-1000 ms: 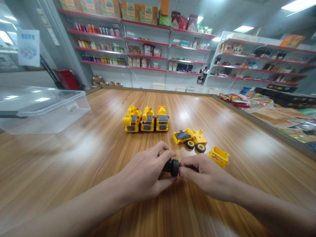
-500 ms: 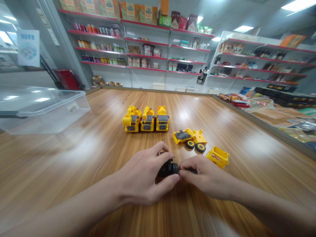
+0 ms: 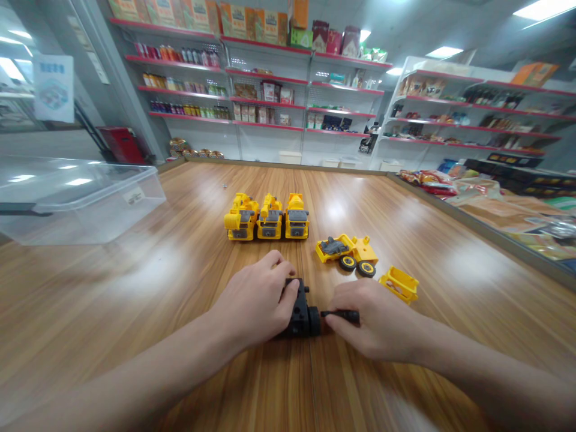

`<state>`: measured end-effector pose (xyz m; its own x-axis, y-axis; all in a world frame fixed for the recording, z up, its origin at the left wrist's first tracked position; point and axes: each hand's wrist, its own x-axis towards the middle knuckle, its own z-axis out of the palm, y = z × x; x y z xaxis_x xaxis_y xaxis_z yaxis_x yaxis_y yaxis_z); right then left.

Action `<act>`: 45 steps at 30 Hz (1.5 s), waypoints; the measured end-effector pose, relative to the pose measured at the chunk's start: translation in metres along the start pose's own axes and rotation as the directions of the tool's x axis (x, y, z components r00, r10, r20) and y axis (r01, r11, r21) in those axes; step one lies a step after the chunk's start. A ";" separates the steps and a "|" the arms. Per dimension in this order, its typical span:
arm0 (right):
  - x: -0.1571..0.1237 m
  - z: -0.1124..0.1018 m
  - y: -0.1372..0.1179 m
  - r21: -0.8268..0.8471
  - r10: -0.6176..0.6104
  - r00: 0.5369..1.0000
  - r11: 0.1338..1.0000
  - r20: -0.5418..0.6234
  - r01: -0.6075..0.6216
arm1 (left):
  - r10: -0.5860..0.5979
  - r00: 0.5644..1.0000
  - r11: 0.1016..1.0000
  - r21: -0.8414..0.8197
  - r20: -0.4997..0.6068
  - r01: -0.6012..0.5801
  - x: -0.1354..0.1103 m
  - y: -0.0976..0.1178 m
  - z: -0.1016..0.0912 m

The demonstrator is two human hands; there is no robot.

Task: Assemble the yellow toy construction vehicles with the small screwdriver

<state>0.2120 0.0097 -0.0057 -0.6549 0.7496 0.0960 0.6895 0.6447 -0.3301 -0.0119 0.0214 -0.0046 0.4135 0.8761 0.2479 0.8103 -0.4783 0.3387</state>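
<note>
My left hand [image 3: 258, 303] is closed around a black toy chassis with wheels [image 3: 300, 312], pressing it down on the wooden table [image 3: 157, 270]. My right hand [image 3: 366, 321] pinches a small black screwdriver [image 3: 341, 314] whose tip meets the chassis side. Just beyond my right hand lie a partly stripped yellow toy truck [image 3: 346, 252] and a loose yellow truck part [image 3: 399, 284]. Three whole yellow toy trucks [image 3: 267, 219] stand side by side farther back.
A clear plastic bin [image 3: 76, 198] sits at the left of the table. Packaged goods [image 3: 450, 183] are piled along a counter at the right. Store shelves [image 3: 265, 96] with products line the back wall.
My left hand has turned the black chassis and laid it flat on the table. The screwdriver in my right hand now shows more plainly, its tip at the chassis.
</note>
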 end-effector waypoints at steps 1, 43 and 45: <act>0.000 -0.002 0.000 -0.009 -0.007 1.000 1.000 -0.024 0.007 | -0.015 1.000 1.000 0.008 -0.008 0.015 0.000 0.000 0.000; 0.006 0.009 0.006 0.251 0.124 0.992 0.961 0.002 -0.120 | -0.175 0.898 0.919 -0.261 0.405 0.297 0.001 -0.007 0.001; 0.007 0.009 0.004 0.253 0.109 0.994 0.962 -0.008 -0.104 | -0.170 0.899 0.924 -0.252 0.403 0.287 0.001 -0.006 0.001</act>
<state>0.2079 0.0161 -0.0152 -0.5735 0.8165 0.0665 0.6529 0.5046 -0.5648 -0.0160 0.0259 -0.0076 0.4018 0.8935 -0.2008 0.7632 -0.2055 0.6126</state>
